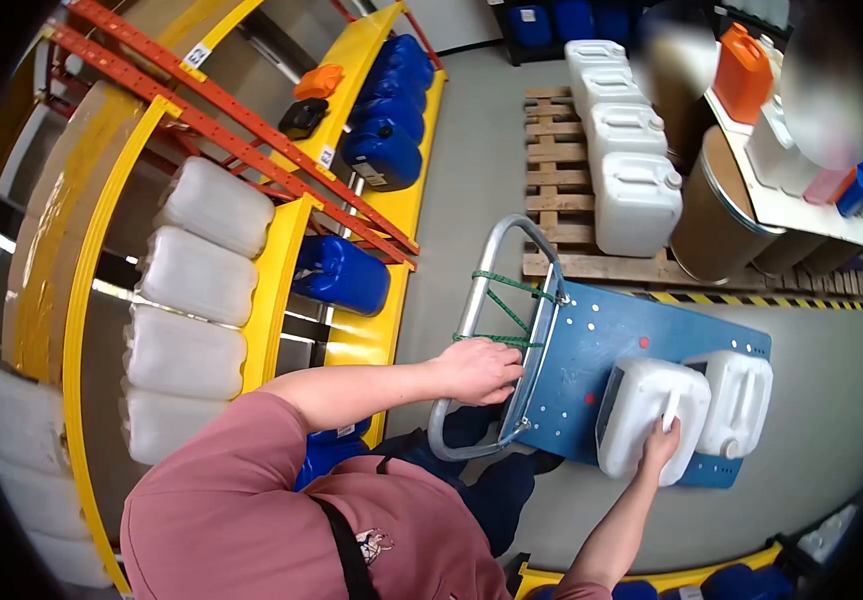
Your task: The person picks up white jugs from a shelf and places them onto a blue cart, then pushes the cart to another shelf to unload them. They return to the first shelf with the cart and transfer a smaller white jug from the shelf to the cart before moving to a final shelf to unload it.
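Note:
My left hand [479,371] is closed around the bent metal push handle [494,250] of a blue platform cart [601,320]. Green cord is strung across this handle, just beyond my knuckles. Over the cart's deck, my right hand [661,440] grips the top handle of a white plastic jerrycan [634,400], which looks tilted. A second white jerrycan [739,400] sits beside it near the deck's far end, its cap toward me.
White jerrycans [636,205] line a wooden pallet [558,175] ahead, beside a brown drum [716,210]. To the left, a yellow and red rack [281,290] holds white and blue jerrycans. An orange jerrycan [741,75] tops a white table [821,215].

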`<state>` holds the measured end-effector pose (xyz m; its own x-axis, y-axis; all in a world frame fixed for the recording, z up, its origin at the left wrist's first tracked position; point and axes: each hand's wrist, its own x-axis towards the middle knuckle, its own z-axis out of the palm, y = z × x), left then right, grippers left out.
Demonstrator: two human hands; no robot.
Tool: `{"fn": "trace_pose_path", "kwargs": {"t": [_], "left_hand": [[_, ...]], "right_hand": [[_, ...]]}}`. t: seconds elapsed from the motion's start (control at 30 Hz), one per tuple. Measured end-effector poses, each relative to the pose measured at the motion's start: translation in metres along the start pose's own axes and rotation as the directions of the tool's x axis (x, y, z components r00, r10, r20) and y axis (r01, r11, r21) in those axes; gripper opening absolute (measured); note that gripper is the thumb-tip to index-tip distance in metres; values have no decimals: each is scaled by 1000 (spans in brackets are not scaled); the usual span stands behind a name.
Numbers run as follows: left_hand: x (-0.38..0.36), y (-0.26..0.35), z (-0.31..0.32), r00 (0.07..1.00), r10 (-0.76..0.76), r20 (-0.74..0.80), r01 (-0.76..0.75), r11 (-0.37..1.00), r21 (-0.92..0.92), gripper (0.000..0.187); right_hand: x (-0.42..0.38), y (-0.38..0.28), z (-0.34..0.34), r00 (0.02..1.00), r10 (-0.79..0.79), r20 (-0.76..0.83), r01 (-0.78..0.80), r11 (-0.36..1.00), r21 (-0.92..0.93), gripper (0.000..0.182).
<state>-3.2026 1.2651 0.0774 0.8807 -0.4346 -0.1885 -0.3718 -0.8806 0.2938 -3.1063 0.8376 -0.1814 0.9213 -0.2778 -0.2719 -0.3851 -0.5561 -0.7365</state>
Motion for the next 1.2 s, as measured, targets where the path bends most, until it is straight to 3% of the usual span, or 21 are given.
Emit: {"fn": "trace_pose_path", "kwargs": {"t": [0.07,0.1,0.13,0.17,0.27,0.4,0.47,0.5,0.57,0.6,0.77,0.83,0.9,1.0,1.1,1.2], "left_hand": [[4,-5,-12,995,17,96,-19,1000,23,31],[2,-8,-17,998,5,58,-4,1000,-31,30],[4,-12,-23,999,30,43,-26,996,-90,29],[9,-13,-24,998,64,-22,-66,989,-129,28],[18,-12,-33,995,58,-81,-74,973,-218,26],[44,-11,-2,992,111,-52,-120,789,-603,32],[56,14,-6,961,29,276,170,724,-669,35],[65,26,-3,851,13,525,418,588,-692,48],[64,65,-4,774,73,629,535,456,-711,61],[65,81,-3,733,116,671,561,454,-692,71],[56,154,23,724,238,647,408,609,-680,77],[41,183,33,711,168,683,414,685,-599,78],[23,212,42,671,250,698,359,714,-601,78],[-11,260,63,585,369,722,230,778,-584,77],[-64,320,85,469,302,830,190,883,-429,72],[-111,370,135,328,416,848,123,872,-475,63]], "right_hand": [[-47,-31,-32,999,36,24,-36,999,-13,33],[-58,-25,-25,995,-9,-101,5,999,-42,38],[-87,-59,-43,996,72,-61,-74,997,-28,46],[-98,-43,-44,990,57,-127,-69,993,-98,47],[-174,-140,-96,973,190,-128,-203,974,-96,39],[-270,-178,-133,905,216,-366,-255,965,-61,32],[-316,-203,-151,855,124,-504,-176,983,-57,27],[-337,-213,-159,826,150,-543,-207,977,-45,27],[-383,-228,-175,781,115,-613,-130,991,20,22],[-406,-235,-181,749,142,-647,-160,987,31,22],[-523,-245,-203,629,121,-768,-39,991,125,21],[-572,-241,-207,572,159,-805,-62,987,151,21],[-622,-234,-207,547,191,-815,-50,979,196,22],[-690,-222,-206,487,233,-842,-66,971,230,23],[-750,-198,-204,413,276,-868,-112,961,253,23],[-808,-167,-199,308,285,-908,-162,956,245,22]]}}
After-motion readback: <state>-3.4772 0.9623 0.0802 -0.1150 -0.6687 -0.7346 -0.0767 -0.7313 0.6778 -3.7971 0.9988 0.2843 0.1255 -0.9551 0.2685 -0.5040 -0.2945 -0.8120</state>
